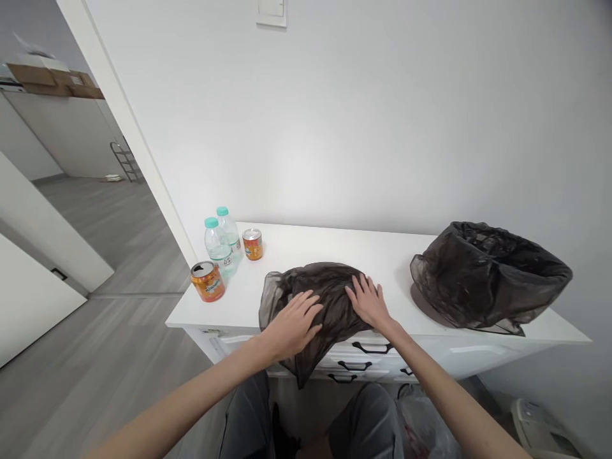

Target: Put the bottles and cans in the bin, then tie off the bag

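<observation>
Grey trousers [248, 421] at bottom edge, person is close up against a white cabinet [382, 252], both bare forearms reaching forward. Far left: open doorway onto another room with grey wood floor [119, 242], cardboard boxes [52, 80] up on a tall unit, small stepladder [125, 162] at the back. On the left end of the cabinet top: orange can [207, 281] nearest the front corner, opened. Two water bottles [217, 245] with teal caps stand just behind it, touching each other. Second orange can [252, 244] just right of the bottles. Left hand [291, 322] lies flat on a dark bag [325, 277], fingers spread, palm down, not pinching anything. The bag lies crumpled at the front middle of the top, its lower corner hanging over the edge in front of the drawer handles [370, 349]. Right hand [368, 301] also flat on the bag, fingers spread, just beside the left. Well apart at the right end, a bigger dark bag [488, 274] sits puffed up with its mouth open. Plain white wall [382, 127] behind, switch plate [271, 11] at the top. Low right on the floor: clear plastic bag [421, 427] and a white appliance [545, 427], partly cut off
</observation>
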`<state>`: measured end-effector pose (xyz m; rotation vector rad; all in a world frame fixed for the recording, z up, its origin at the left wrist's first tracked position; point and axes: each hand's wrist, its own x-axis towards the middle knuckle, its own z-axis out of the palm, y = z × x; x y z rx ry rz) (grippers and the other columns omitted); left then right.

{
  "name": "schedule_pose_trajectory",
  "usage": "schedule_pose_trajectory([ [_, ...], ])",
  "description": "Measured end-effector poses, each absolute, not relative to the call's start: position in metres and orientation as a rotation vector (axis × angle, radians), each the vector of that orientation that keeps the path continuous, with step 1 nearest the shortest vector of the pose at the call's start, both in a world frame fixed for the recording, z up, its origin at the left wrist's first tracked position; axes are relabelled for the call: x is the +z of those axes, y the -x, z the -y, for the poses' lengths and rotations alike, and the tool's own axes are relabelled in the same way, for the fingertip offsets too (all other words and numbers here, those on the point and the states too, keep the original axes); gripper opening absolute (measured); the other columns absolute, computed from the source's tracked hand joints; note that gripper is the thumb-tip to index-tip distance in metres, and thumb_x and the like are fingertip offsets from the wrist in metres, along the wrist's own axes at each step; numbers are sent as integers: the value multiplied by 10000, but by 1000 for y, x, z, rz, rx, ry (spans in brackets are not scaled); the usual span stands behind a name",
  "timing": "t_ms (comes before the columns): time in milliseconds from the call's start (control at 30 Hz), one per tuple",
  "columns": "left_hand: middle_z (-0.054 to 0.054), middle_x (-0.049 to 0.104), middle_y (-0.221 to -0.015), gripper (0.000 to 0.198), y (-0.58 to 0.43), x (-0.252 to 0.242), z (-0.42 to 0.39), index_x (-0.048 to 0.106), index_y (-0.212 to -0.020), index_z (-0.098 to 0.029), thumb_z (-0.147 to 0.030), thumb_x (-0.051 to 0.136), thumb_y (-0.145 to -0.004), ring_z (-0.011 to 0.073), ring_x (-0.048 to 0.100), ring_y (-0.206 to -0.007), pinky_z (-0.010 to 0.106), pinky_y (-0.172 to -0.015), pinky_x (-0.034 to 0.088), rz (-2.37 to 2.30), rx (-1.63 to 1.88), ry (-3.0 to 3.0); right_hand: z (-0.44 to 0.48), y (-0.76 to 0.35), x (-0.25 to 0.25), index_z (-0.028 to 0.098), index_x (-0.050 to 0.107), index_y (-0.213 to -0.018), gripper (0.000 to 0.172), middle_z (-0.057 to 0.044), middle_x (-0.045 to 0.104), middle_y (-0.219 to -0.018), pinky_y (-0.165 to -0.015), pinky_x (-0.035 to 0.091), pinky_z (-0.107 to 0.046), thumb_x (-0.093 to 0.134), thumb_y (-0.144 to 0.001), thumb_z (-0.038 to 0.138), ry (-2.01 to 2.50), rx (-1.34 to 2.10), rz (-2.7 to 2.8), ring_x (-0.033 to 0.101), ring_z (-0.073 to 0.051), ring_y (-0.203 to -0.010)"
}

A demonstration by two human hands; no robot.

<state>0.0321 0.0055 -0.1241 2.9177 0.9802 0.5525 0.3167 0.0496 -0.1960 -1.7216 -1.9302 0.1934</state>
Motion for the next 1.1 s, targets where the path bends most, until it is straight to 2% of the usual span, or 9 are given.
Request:
schedule_pose_trajectory([
  [167, 192, 262, -1755, 1008, -25, -138, 10, 272, -1671, -182, -644, 712, -890, 380, 186, -1647, 588, -1332, 235, -704, 332, -2899, -26, -354, -183, 203, 433, -1642, 741, -164, 355, -1721, -1281, 222, -660, 396, -1051, 648, 1691, 190, 1893, 254, -390, -1619],
  [267, 217, 131, -1779, 1326, -15, -155, 11, 121, -1715, -191, -613, 873, -709, 430, 89, -1649, 632, -1331, 154, -756, 213, -2940, 1, -367, -169, 281, 354, -1683, 755, -101, 295, -1758, -1309, 247, -590, 500, -1029, 629, 1530, 268, 2176, 250, -334, -1631],
  [367, 178, 202, -1775, 1154, -5, -167, 11, 98, -1714, -211, -326, 794, -800, 370, 161, -1650, 575, -1340, 174, -839, 210, -2956, 24, -373, -163, 333, 251, -1713, 863, -68, 249, -1775, -1322, 248, -560, 642, -979, 564, 1373, 310, 2420, 227, -311, -1640],
  [467, 99, 462, -1677, 844, 5, -164, 12, 284, -1661, -243, -113, 570, -878, 253, 399, -1579, 449, -1319, 298, -817, 289, -2881, 36, -373, -168, 315, 253, -1712, 883, -69, 276, -1765, -1319, 260, -565, 690, -949, 387, 1326, 258, 2485, 246, -309, -1635],
  [567, 60, 704, -1425, 557, 17, -145, 15, 582, -1438, -274, -129, 512, -905, 241, 634, -1366, 403, -1183, 478, -937, 389, -2723, 42, -375, -174, 267, 430, -1641, 822, -71, 402, -1711, -1293, 321, -551, 599, -851, 114, 1294, 214, 2432, 368, -293, -1586],
  [667, 34, 797, -1142, 383, 28, -112, 13, 686, -1260, -292, -223, 527, -918, 255, 748, -1084, 389, -979, 582, -1170, 426, -2553, 46, -379, -174, 280, 640, -1465, 798, -46, 604, -1559, -1227, 409, -525, 506, -722, 22, 1275, 287, 2332, 540, -284, -1457],
  [767, 15, 790, -1013, 401, 27, -65, 2, 659, -1298, -302, -254, 509, -929, 260, 751, -936, 408, -900, 595, -1389, 429, -2468, 44, -379, -173, 311, 750, -1277, 560, -29, 782, -1265, -1032, 544, -469, 539, -796, 119, 1407, 469, 2121, 720, -298, -1155],
  [867, 90, 752, -1238, 480, 3, -21, -7, 590, -1404, -260, -230, 513, -931, 335, 695, -1190, 523, -1057, 539, -1544, 618, -2568, 31, -369, -175, 306, 783, -1133, 292, -25, 823, -1003, -796, 569, -411, 610, -899, 338, 1576, 602, 1824, 736, -292, -832],
  [1100, 108, 519, -1617, 531, -95, -71, 7, 493, -1536, -256, -415, 499, -1029, 324, 368, -1582, 589, -1324, 261, -876, 775, -2958, -5, -338, -184, 270, 737, -870, 116, -67, 790, -891, -774, 521, -382, 699, -808, 361, 1710, 641, 1420, 728, -318, -892],
])
